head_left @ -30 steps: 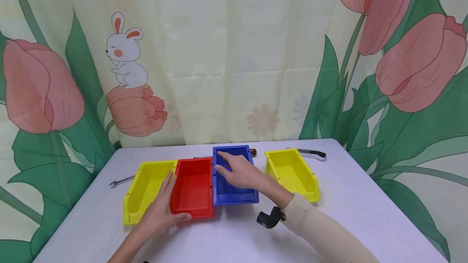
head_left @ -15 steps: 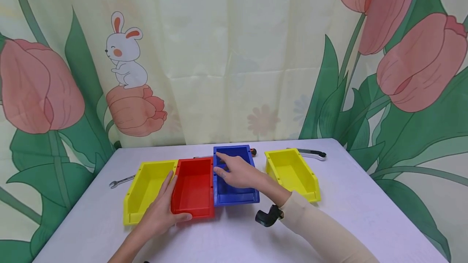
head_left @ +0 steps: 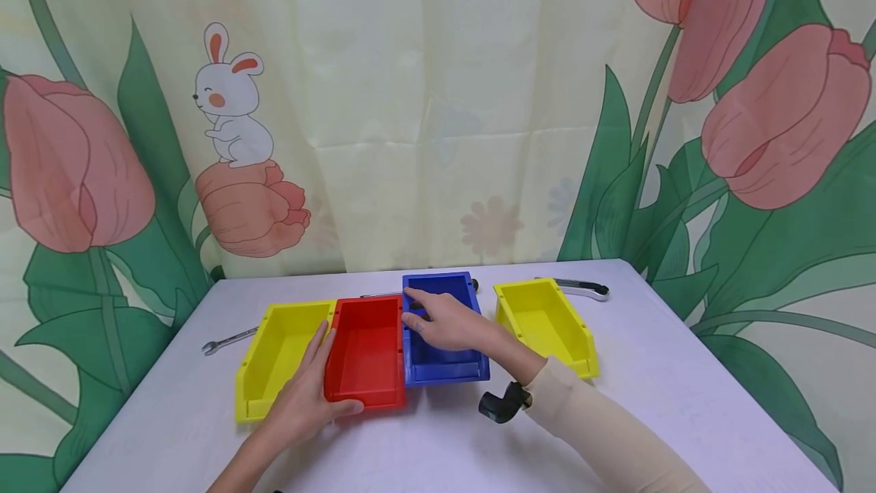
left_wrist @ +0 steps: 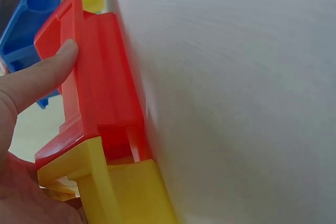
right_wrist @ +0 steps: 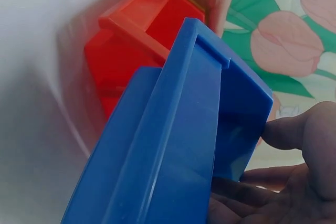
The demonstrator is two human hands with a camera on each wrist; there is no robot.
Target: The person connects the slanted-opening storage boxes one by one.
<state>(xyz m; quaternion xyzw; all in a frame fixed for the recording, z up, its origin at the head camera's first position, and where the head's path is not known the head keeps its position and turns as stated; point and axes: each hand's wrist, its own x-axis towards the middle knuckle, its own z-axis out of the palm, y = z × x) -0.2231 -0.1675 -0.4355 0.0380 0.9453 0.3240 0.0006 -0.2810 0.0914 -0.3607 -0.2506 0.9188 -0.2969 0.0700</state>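
In the head view a red bin [head_left: 366, 356] stands between a left yellow bin [head_left: 282, 348] and a blue bin [head_left: 445, 365]. My left hand [head_left: 304, 399] grips the red bin, its thumb [left_wrist: 50, 74] on the front lip and its fingers along the side next to the yellow bin. My right hand [head_left: 448, 322] reaches over the blue bin and holds its left wall, with thumb [right_wrist: 286, 132] and fingers at that wall's edge. The hand covers part of the blue bin's inside. Whether the red and blue walls are hooked together, I cannot tell.
Another yellow bin [head_left: 547, 326] stands apart at the right. Behind it lies a ratchet-like tool [head_left: 578, 285] beside a wrench. A wrench [head_left: 229, 341] lies at the left, partly behind the left yellow bin. A thin metal shaft [head_left: 379, 295] shows behind the red bin. A printed curtain hangs behind the table.
The left yellow, red and blue bins have shifted slightly right together, with both hands. The blue bin now hides more of the black-and-orange handle behind it. Both hands keep their hold.
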